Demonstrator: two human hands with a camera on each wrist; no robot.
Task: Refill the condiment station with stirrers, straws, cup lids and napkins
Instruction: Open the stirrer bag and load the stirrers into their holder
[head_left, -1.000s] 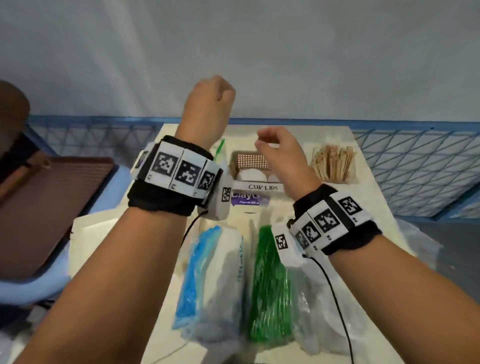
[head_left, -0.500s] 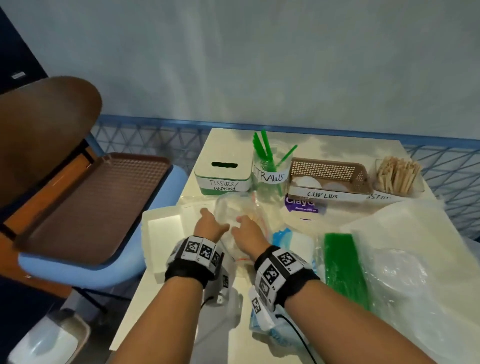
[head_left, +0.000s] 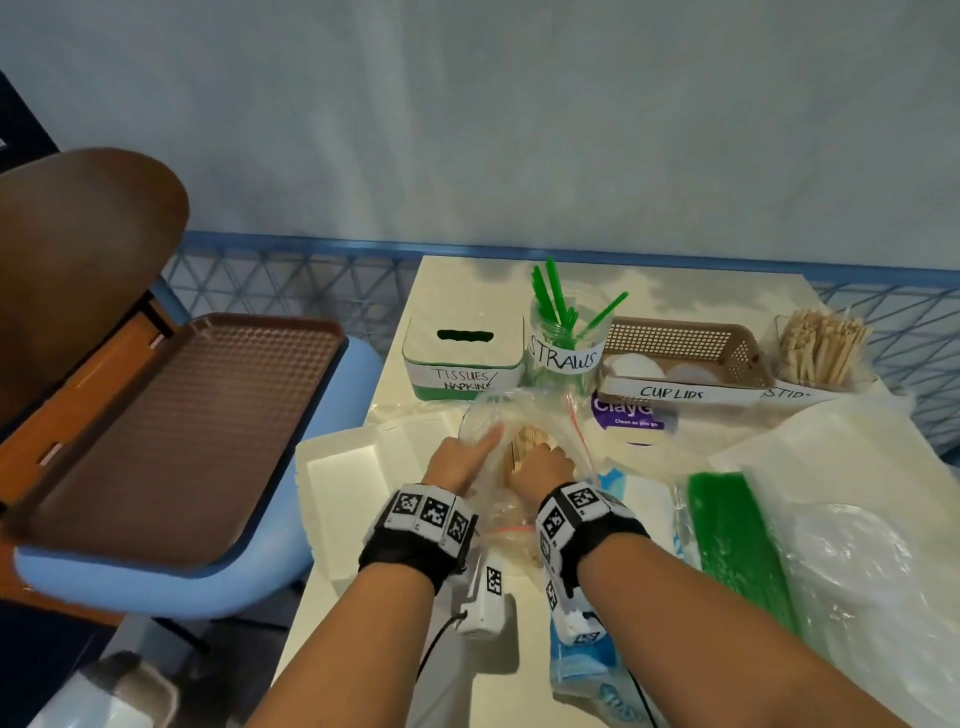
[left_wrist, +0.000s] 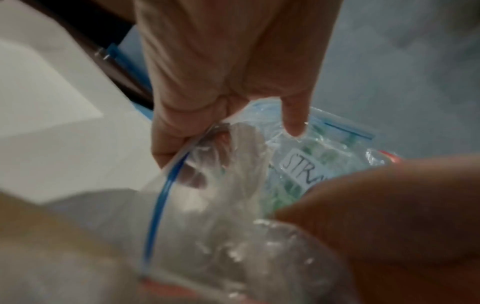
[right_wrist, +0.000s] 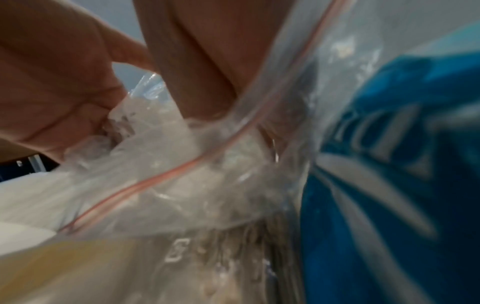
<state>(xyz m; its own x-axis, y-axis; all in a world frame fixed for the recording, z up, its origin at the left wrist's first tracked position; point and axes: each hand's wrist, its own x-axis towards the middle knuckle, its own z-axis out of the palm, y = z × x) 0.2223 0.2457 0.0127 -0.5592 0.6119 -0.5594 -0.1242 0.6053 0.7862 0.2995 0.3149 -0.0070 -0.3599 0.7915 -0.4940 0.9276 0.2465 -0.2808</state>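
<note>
From the left, I saw a brown tray (head_left: 171, 426) on the blue chair, then a white foam box (head_left: 343, 467) at the table's edge. My left hand (head_left: 457, 462) pinched the rim of the clear zip bag (head_left: 519, 415) — index finger straight, the other fingers curled on the plastic. My right hand (head_left: 540, 467) was inside the bag's mouth, curled over the wooden stirrers (head_left: 524, 447); whether it gripped them I could not tell. Behind stood the napkin box (head_left: 462, 358), straw jar (head_left: 563, 353), lid basket (head_left: 680, 343) and stirrer holder (head_left: 821, 353).
</note>
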